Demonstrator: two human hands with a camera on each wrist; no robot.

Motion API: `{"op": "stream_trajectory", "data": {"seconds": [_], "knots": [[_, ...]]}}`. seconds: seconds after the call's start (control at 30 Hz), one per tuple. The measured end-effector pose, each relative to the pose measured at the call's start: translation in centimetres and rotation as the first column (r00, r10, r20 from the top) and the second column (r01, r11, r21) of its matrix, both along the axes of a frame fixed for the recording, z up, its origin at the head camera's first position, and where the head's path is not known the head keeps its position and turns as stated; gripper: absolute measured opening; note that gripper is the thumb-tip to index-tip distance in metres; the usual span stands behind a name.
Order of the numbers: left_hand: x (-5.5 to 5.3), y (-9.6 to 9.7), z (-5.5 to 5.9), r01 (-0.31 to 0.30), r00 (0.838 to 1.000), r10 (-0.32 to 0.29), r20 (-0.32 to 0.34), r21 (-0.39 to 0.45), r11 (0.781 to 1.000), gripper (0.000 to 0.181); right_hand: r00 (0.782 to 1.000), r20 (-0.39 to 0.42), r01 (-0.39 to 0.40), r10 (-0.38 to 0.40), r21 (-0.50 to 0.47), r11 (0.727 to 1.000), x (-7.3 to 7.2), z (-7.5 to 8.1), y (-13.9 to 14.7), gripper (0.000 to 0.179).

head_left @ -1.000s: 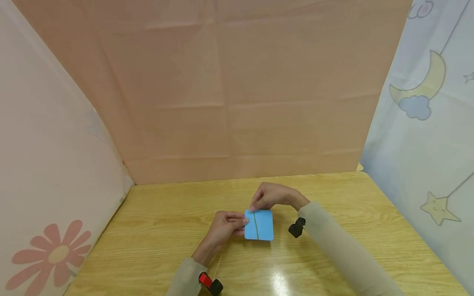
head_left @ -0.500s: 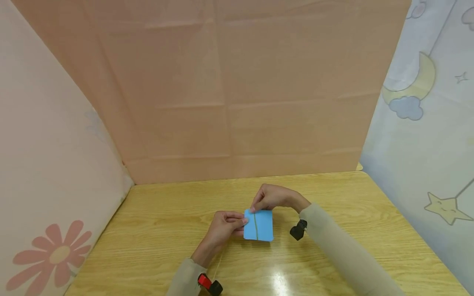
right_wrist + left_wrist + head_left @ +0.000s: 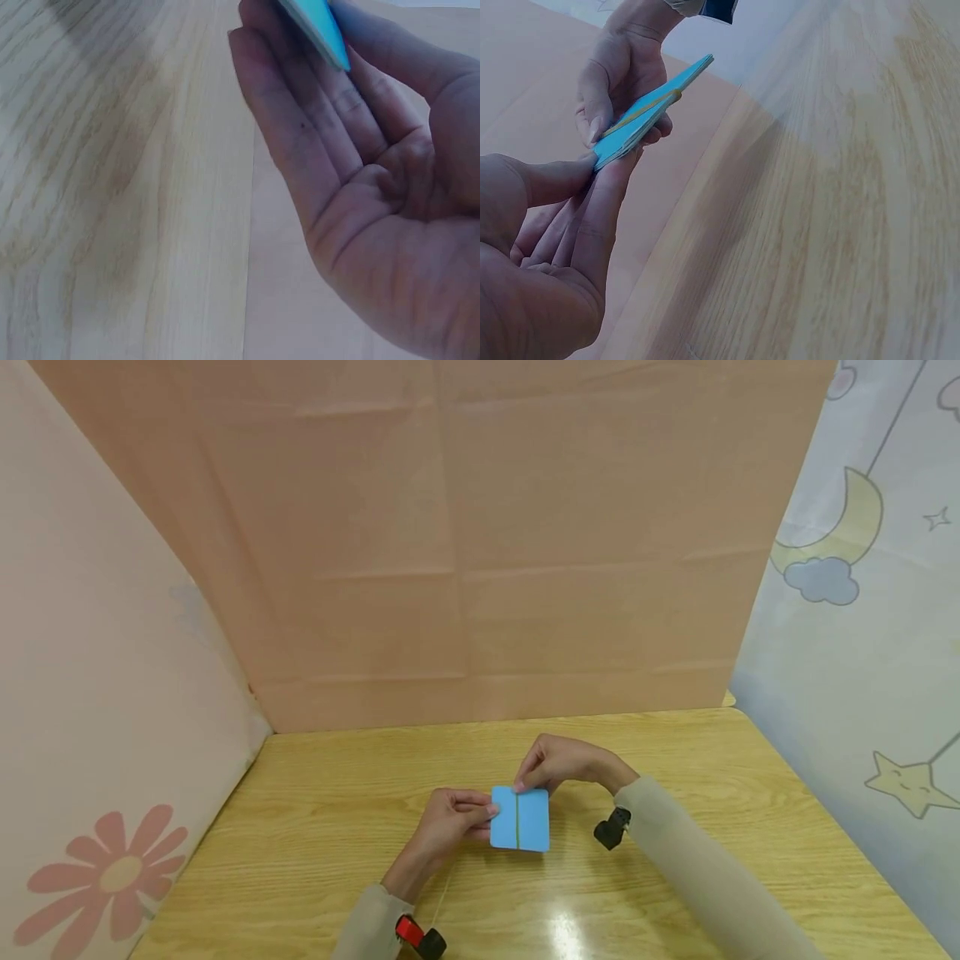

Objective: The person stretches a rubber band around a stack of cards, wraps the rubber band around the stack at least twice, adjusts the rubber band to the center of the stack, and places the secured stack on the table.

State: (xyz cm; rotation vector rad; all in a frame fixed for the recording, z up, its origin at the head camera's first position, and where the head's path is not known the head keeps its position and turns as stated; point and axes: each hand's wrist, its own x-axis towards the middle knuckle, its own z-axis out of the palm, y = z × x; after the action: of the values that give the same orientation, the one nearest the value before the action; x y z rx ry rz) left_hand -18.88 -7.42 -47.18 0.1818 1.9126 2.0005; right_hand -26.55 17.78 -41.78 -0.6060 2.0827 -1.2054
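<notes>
A thin stack of blue square cards (image 3: 535,823) is held above the table, with a yellowish rubber band (image 3: 517,823) running across its face from the far edge to the near one. My left hand (image 3: 448,817) pinches the stack's left edge, thumb on top and fingers beneath. At the far edge, my right hand (image 3: 564,762) pinches the stack right where the band crosses it. Several layers show along the side of the card stack (image 3: 630,141) in the left wrist view. Only a corner of the blue stack (image 3: 324,30) appears in the right wrist view.
The wood-grain table (image 3: 322,827) spreads under both hands. A peach sheet (image 3: 450,568) hangs behind it, and printed cloths stand at the left (image 3: 90,652) and right. Small black devices are strapped at the left wrist (image 3: 429,943) and right wrist (image 3: 612,828).
The rubber band has gone from slanting to nearly straight across the cards. My right hand has shifted slightly right, and the stack with my left hand slightly left.
</notes>
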Motion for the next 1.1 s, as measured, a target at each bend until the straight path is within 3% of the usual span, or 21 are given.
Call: {"op": "stream_trajectory", "data": {"seconds": [0.67, 1.1], "knots": [[0.4, 0.4, 0.3, 0.011, 1.000, -0.011, 0.008, -0.011, 1.000, 0.027, 1.000, -0.025, -0.007, 0.008, 0.035, 0.999, 0.5, -0.1, 0.3, 0.017], [0.5, 0.7, 0.0, 0.005, 1.000, -0.005, 0.002, -0.009, 1.000, 0.026, 1.000, -0.011, -0.021, 0.021, 0.001, 1.000, 0.9, -0.1, 0.8, 0.020]]}}
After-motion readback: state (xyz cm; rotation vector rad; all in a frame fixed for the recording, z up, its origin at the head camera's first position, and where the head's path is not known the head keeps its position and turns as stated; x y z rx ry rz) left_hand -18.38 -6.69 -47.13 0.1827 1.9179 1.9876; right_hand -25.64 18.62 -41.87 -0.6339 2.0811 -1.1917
